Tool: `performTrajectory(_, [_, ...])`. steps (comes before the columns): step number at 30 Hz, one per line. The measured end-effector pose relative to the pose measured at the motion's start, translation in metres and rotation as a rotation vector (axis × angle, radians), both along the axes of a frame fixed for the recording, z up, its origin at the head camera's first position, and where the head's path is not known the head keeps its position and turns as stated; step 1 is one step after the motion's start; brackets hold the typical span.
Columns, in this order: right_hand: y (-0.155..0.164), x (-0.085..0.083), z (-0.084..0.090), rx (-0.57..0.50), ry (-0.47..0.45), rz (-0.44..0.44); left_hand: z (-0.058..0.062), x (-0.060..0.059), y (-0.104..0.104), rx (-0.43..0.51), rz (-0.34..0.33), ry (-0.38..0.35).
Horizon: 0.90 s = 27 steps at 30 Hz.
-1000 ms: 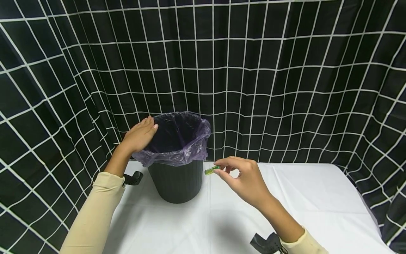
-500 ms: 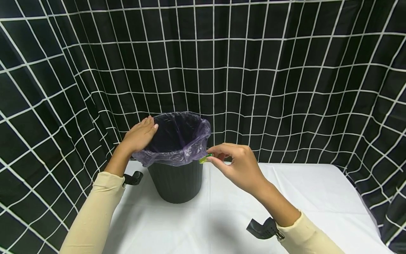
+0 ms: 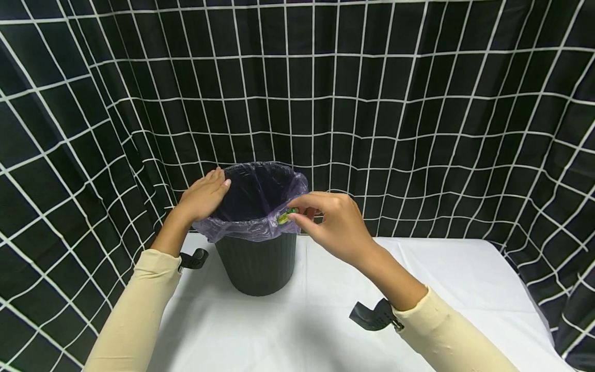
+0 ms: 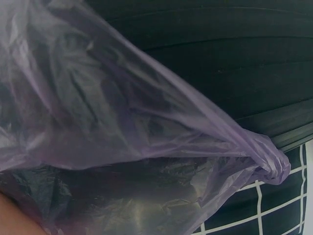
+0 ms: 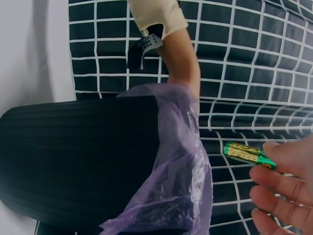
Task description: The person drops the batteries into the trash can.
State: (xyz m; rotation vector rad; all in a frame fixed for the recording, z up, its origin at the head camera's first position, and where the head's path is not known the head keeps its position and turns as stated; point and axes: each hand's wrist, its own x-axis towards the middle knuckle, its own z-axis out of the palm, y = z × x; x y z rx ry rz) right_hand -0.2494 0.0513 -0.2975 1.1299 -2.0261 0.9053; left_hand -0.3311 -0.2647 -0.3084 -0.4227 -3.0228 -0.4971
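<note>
A small green and gold battery (image 5: 244, 152) is pinched between the thumb and fingertips of my right hand (image 3: 334, 225). In the head view the battery overlaps the front right rim of a dark ribbed waste bin (image 3: 260, 266). A thin purple bin liner (image 3: 246, 230) folds over the bin's rim. My left hand (image 3: 202, 196) rests on the left side of that rim with its fingers straight. The left wrist view is mostly filled by the liner, with only a bit of the hand at the lower left corner.
The bin stands on a white cloth-covered table (image 3: 400, 305). A black curtain (image 3: 353, 113) with a white grid hangs behind and on both sides, close to the bin's back. Black camera mounts (image 3: 374, 315) are strapped at both wrists.
My right hand has moved up and to the left with the battery, from beside the bin to its front right rim. The left hand stays on the rim.
</note>
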Motion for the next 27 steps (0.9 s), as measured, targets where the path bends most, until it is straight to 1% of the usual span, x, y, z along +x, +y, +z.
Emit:
performTrajectory(2, [-0.003,-0.002,0.003,0.003,0.002,0.007,0.001,-0.001,0.000,0.003,-0.003,0.000])
performTrajectory(6, [-0.009,-0.005,0.002,0.016,-0.001,0.010,-0.001,-0.001,0.000,0.003,-0.003,0.009])
performTrajectory(10, [-0.014,-0.008,0.001,0.037,0.003,-0.013,-0.002,-0.001,0.001,-0.004,0.000,0.016])
performTrajectory(16, [-0.020,-0.012,0.007,0.056,0.007,-0.038,-0.001,-0.001,0.000,-0.010,0.004,0.025])
performTrajectory(27, [-0.030,-0.020,0.013,0.078,0.004,-0.018,-0.002,-0.001,-0.001,-0.008,0.004,0.019])
